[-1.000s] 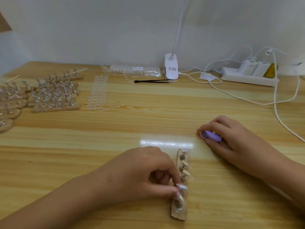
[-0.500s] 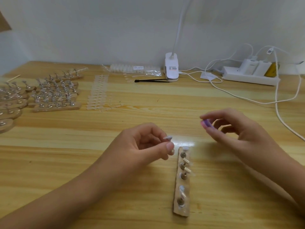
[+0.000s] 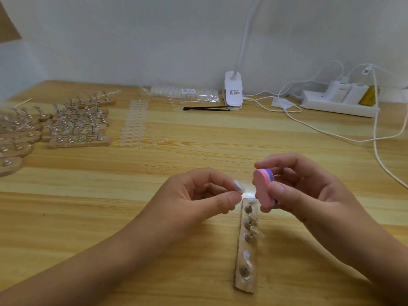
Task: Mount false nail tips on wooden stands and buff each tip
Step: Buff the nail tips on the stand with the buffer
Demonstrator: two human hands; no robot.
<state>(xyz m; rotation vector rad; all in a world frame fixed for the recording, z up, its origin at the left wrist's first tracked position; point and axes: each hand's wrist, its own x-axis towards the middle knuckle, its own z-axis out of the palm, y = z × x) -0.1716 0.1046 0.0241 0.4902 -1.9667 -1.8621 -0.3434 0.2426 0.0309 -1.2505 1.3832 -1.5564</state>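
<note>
My left hand (image 3: pixel 196 198) pinches a small peg topped with a clear false nail tip (image 3: pixel 238 187), held above the table. Just to its right, my right hand (image 3: pixel 309 191) grips a pink and purple buffer block (image 3: pixel 263 187) between thumb and fingers, its pink face turned toward the tip. A small gap separates buffer and tip. Below them a wooden stand (image 3: pixel 247 246) lies on the table, running toward me, with several metal pegs and clear tips mounted on it.
Many wooden stands with pegs (image 3: pixel 77 127) crowd the far left. Strips of clear nail tips (image 3: pixel 134 127) lie beside them. A bag of tips (image 3: pixel 183 93), black tweezers (image 3: pixel 207 108), a lamp clip (image 3: pixel 233 91), a power strip (image 3: pixel 340 102) and white cables (image 3: pixel 331 133) line the back and right.
My left hand lifted a peg with its tip off the stand. My right hand picked the buffer up from the table and brought it beside the tip.
</note>
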